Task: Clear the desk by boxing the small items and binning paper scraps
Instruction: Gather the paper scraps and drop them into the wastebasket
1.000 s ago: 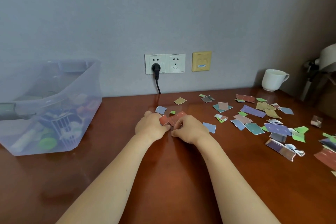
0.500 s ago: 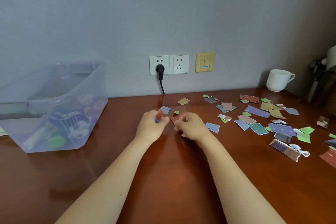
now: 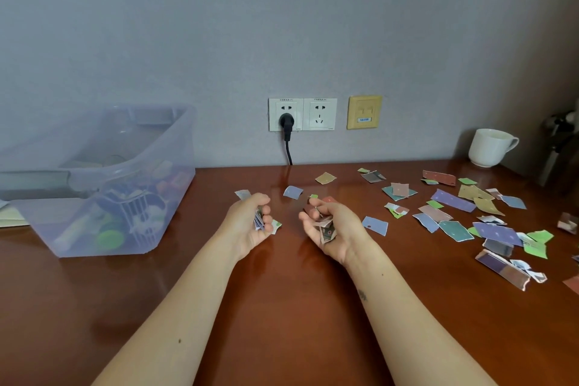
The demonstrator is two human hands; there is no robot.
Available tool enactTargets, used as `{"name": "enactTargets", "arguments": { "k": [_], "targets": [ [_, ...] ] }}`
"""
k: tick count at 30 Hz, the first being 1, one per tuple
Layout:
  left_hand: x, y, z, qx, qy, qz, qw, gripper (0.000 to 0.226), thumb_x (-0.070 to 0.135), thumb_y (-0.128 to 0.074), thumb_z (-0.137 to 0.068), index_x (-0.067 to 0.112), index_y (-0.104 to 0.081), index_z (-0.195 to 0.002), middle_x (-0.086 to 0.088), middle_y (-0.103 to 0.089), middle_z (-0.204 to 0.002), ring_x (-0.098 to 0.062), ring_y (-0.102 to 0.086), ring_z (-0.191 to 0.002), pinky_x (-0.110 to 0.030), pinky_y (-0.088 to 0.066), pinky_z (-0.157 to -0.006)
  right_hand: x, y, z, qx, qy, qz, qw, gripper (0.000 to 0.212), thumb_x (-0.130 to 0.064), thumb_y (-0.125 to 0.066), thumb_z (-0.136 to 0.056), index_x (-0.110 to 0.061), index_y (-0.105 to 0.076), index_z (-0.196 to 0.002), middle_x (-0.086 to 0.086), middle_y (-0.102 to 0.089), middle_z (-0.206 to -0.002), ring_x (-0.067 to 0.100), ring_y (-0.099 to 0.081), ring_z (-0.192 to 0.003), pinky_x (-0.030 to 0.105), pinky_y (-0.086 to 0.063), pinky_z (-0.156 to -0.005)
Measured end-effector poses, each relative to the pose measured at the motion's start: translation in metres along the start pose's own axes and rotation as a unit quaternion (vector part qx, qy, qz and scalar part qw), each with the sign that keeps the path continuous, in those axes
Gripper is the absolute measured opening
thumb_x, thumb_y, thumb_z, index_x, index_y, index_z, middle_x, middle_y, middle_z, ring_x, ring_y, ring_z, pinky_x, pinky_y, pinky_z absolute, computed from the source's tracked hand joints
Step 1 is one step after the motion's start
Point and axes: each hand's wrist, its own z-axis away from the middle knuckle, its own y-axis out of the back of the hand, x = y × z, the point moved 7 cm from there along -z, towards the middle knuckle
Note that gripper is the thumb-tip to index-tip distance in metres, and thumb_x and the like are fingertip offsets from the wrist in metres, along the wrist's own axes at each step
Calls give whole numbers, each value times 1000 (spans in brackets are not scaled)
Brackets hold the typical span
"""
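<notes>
Grey wall behind, glossy red-brown desk (image 3: 282, 307) below. On the wall at 12 o'clock: double white socket (image 3: 302, 114) with a black plug (image 3: 286, 121) in its left half, yellow faceplate (image 3: 364, 112) just beside it at 3 o'clock.

Clear plastic box (image 3: 103, 185) at 9 o'clock on the desk, back against the wall. Small items (image 3: 131, 216) inside, blurred through the plastic; a green round cap and a white grille shape made out, no more.

White mug (image 3: 488, 147) at 2 o'clock, upright, handle to the right.

Left hand (image 3: 250, 222) near desk centre, palm turned inward, fingers curled round a small wad of scraps (image 3: 260, 222). Right hand (image 3: 335, 229) at its 3 o'clock, apart from it, palm up, fingers bent over crumpled scraps (image 3: 326, 230) — reddish and grey. Cannot tell whether either hand touches the wood.

Loose paper scraps (image 3: 451, 200) lying flat from 1 to 4 o'clock of the hands: blue, purple, green, tan, rust. One blue scrap (image 3: 375, 225) just beside the right wrist; a pale blue one (image 3: 293, 192) at 12 o'clock, between the hands.
</notes>
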Motion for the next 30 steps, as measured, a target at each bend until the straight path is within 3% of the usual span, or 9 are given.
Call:
{"name": "enactTargets", "arguments": {
  "k": [3,6,8,12,18,22,24,27,30],
  "targets": [
    [6,-2,-1,18,-61,-208,976,1,13,-59,-89,13,-58,-88,1,-45,-65,-11,-41,-51,-20,-37,-47,2,-1,0,-2,-5,8,1000,20,-7,-43,-94,-7,-61,-84,3,-47,-56,16,-57,-47,23,-54,-46],
    [16,-9,3,66,-207,-513,831,10,22,-59,-84,20,-59,-93,7,-60,-78,-14,-59,-70,-29,-49,-64,2,-3,-3,-23,-1,42,999,14,-12,-48,-90,-12,-54,-77,1,-46,-58,13,-45,-43,16,-37,-37],
    [18,-8,9,106,-226,-620,744,13,32,-58,-85,25,-55,-96,9,-61,-85,-16,-62,-81,-31,-49,-70,2,-5,-5,-39,4,58,998,17,-17,-51,-88,-16,-47,-71,-1,-42,-58,12,-39,-41,16,-30,-35],
    [18,-1,9,147,-203,-710,658,27,50,-55,-87,25,-54,-98,7,-60,-94,-17,-60,-85,-28,-43,-66,0,-4,-3,-31,24,74,997,24,-24,-58,-88,-19,-42,-70,-3,-36,-55,10,-34,-41,16,-22,-35],
    [13,-1,5,137,-175,-725,651,30,50,-53,-90,24,-54,-105,3,-60,-101,-20,-60,-90,-28,-41,-68,-11,-2,5,-7,78,88,993,17,-26,-63,-92,-10,-62,-85,3,-64,-65,13,-61,-49,19,-42,-43],
    [11,-8,5,115,-203,-717,657,26,44,-47,-96,19,-50,-104,1,-58,-99,-22,-59,-88,-31,-42,-68,-13,0,3,-9,75,76,994,21,-26,-67,-89,-15,-55,-74,-1,-50,-56,11,-46,-44,18,-32,-38],
    [9,-15,4,78,-216,-650,725,22,40,-43,-99,19,-46,-91,3,-54,-84,-17,-54,-72,-30,-39,-61,-21,5,3,11,97,109,989,21,-27,-66,-88,-16,-54,-76,-3,-42,-55,10,-35,-43,18,-26,-37],
    [0,-29,-2,-2,-178,-432,884,24,27,-45,-100,18,-43,-77,1,-43,-71,-12,-37,-58,-24,-32,-51,-45,16,3,84,184,265,943,11,-23,-61,-91,-15,-61,-84,-2,-42,-62,10,-33,-49,21,-26,-41],
    [-3,-43,-14,-15,-166,-394,904,12,15,-45,-97,11,-51,-87,-1,-43,-73,-12,-38,-57,-22,-32,-51,-67,13,-2,130,271,436,848,15,-20,-62,-87,-16,-66,-101,-1,-60,-91,13,-55,-78,24,-41,-61]
  ]
}}
